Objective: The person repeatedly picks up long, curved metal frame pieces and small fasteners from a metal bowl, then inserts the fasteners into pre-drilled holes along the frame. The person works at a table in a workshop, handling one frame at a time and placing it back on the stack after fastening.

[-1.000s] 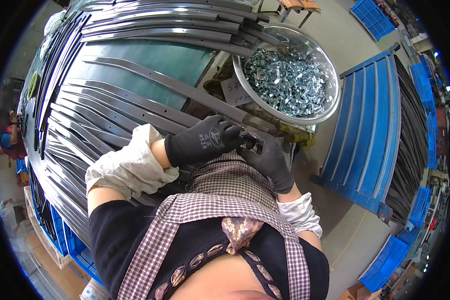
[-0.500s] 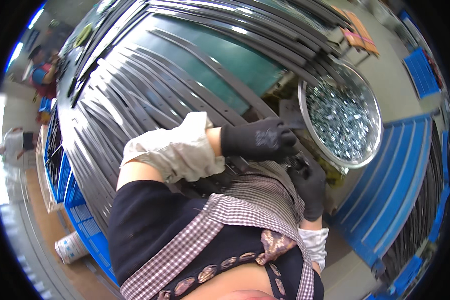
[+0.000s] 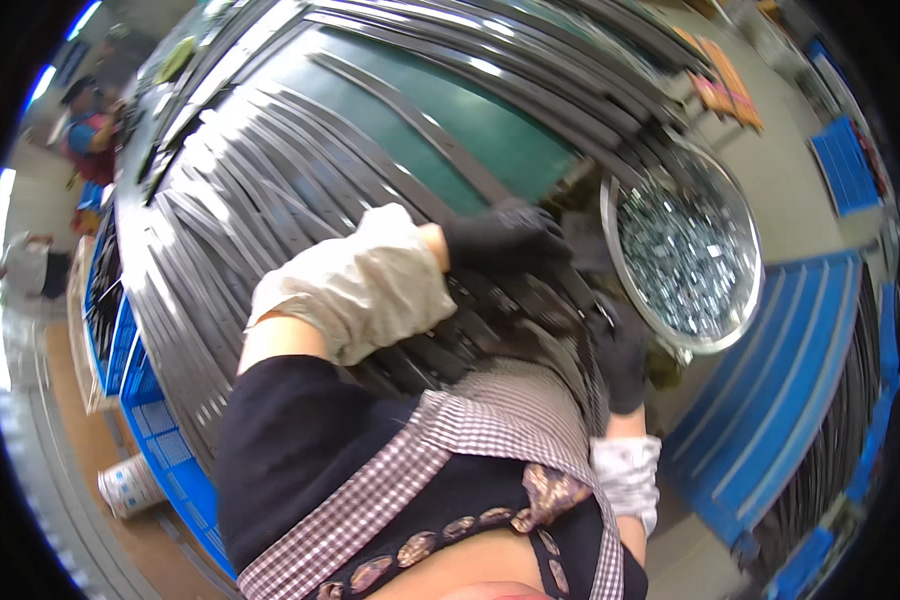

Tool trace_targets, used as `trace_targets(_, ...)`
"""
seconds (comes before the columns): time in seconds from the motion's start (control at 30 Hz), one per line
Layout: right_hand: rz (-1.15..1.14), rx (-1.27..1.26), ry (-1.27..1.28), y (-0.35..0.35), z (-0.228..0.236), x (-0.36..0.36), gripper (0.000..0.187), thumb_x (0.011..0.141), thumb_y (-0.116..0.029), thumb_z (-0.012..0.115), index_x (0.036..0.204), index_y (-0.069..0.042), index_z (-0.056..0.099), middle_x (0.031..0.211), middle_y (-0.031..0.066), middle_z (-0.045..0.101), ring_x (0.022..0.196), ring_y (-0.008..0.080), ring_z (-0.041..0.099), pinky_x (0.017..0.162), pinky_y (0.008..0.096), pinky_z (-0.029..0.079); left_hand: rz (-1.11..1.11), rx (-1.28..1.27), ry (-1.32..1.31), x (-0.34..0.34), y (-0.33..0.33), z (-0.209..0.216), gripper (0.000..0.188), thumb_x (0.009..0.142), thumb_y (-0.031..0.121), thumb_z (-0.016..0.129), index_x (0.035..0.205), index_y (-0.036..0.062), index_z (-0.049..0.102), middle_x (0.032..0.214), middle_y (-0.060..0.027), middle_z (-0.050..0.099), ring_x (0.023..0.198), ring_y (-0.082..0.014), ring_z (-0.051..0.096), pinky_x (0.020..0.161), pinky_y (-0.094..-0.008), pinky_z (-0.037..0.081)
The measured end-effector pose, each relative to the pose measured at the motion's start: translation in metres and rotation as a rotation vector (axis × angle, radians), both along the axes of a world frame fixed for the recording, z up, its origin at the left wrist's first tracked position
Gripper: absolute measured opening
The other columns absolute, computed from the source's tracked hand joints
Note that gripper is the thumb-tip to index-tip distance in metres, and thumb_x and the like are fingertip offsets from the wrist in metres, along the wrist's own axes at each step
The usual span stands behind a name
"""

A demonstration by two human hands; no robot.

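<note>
My left hand, in a black glove, reaches across to the right with its fingers curled down on a dark flat strip. Close to that strip's near end is my right hand, also black-gloved, its fingers pinched together. A tiny bright spot shows at those fingertips, but what they hold is too small to name. Many long dark strips with small holes lie side by side on the table under my left forearm. Just right of both hands stands a round metal bowl full of small shiny metal pieces.
More dark strips are stacked along the far side of the green tabletop. A blue ribbed panel stands at the right, an orange bench beyond. At the left are blue crates, a white bucket and two people.
My left hand has shifted slightly left and up, away from my right hand. My right hand has moved a little, and the strip ends between the hands show more now.
</note>
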State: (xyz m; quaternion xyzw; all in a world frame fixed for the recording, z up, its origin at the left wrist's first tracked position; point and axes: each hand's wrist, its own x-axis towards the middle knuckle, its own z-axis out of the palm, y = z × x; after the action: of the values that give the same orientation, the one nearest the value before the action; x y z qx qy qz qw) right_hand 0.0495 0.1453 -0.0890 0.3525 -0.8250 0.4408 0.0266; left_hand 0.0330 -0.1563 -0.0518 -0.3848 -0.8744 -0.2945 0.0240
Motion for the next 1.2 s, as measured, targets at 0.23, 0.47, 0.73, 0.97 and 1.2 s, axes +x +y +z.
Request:
trace_targets(0.23, -0.123, 0.101, -0.244, -0.012, 0.007, -0.008, 0.027, 0.095, -0.026, 0.064, 0.108, -0.002, 0.066, 0.095, 0.0203, 0.068, 0.087, 0.0389, 0.065, 0.073, 0.0436, 0.050, 0.121, -0.107, -0.075, 0.001, 0.006, 0.020, 0.040, 0.083, 0.017, 0.068, 0.123, 0.0147, 0.068, 0.114, -0.0111, 0.069, 0.109, -0.0301, 0.063, 0.098, -0.0436, 0.045)
trace_targets(0.47, -0.132, 0.171, -0.027, 0.024, 0.006, 0.011, 0.021, 0.096, -0.019, 0.058, 0.107, -0.003, 0.066, 0.096, 0.0192, 0.068, 0.089, 0.0381, 0.066, 0.076, 0.0442, 0.053, 0.158, -0.064, -0.136, 0.005, 0.007, 0.020, 0.046, 0.079, 0.018, 0.073, 0.124, 0.0156, 0.067, 0.114, -0.0091, 0.069, 0.105, -0.0304, 0.063, 0.098, -0.0440, 0.044)
trace_targets(0.73, -0.079, 0.182, -0.009, 0.020, 0.009, 0.012, 0.020, 0.094, -0.017, 0.062, 0.107, -0.003, 0.068, 0.095, 0.0190, 0.070, 0.088, 0.0374, 0.067, 0.076, 0.0424, 0.054, 0.161, -0.092, -0.112, 0.008, 0.009, 0.025, 0.045, 0.081, 0.022, 0.074, 0.125, 0.0165, 0.066, 0.114, -0.0073, 0.069, 0.104, -0.0293, 0.063, 0.095, -0.0429, 0.045)
trace_targets(0.97, -0.060, 0.390, 0.101, -0.012, 0.027, 0.003, 0.018, 0.093, -0.020, 0.061, 0.102, -0.006, 0.067, 0.087, 0.0157, 0.069, 0.076, 0.0349, 0.068, 0.067, 0.0434, 0.054, 0.137, -0.169, -0.111, 0.006, 0.010, 0.024, 0.043, 0.085, 0.016, 0.068, 0.128, 0.0153, 0.064, 0.114, -0.0092, 0.068, 0.105, -0.0293, 0.062, 0.098, -0.0434, 0.045)
trace_targets(1.2, 0.003, 0.264, 0.199, 0.018, 0.025, -0.001, 0.012, 0.089, -0.024, 0.068, 0.090, -0.012, 0.069, 0.081, 0.0131, 0.068, 0.064, 0.0310, 0.066, 0.058, 0.0408, 0.053, -0.003, -0.276, -0.056, 0.010, 0.005, 0.029, 0.049, 0.088, 0.021, 0.062, 0.136, 0.0141, 0.059, 0.121, -0.0149, 0.062, 0.106, -0.0341, 0.062, 0.091, -0.0445, 0.050)
